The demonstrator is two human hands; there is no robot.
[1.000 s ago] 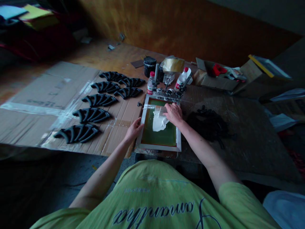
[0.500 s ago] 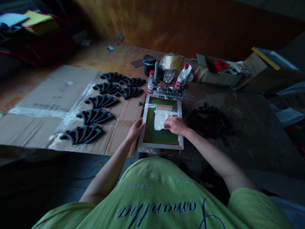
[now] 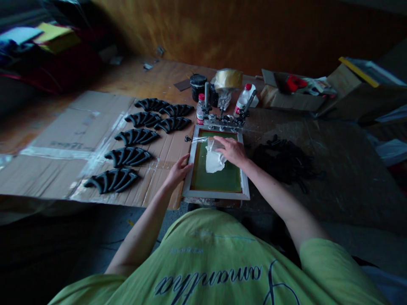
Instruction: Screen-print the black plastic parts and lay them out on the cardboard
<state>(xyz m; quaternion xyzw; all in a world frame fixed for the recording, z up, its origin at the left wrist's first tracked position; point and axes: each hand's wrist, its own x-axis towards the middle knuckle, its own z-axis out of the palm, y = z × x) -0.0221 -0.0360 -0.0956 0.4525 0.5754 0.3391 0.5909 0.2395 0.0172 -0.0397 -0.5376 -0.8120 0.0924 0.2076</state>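
A screen-printing frame [image 3: 217, 195] with an aluminium border and green mesh [image 3: 203, 182] lies before me, fixed at its far end to a metal hinge clamp [image 3: 224, 123]. On the mesh is a crumpled white cloth or paper [image 3: 214, 163], beside a wooden-edged tool [image 3: 211, 138] wrapped in clear film, mostly hidden. My right hand [image 3: 233, 151] is over these, its fingers stretched toward the wooden edge and apart. At the frame's left side, my left hand [image 3: 179, 170] has its fingers apart, with the tips against the border.
Fanned sets of black curved parts [image 3: 129, 156] lie on cardboard [image 3: 79, 140] at left. A dark heap [image 3: 282, 163] sits at right. Behind the frame stand bottles [image 3: 200, 109], a black tub [image 3: 198, 87], a tape roll [image 3: 228, 79] and an open box [image 3: 291, 99].
My right hand has let go of the white cloth and moved up toward the wooden edge, fingers extending. The frame's near end looks slightly raised. My left fingers have loosened at the border.
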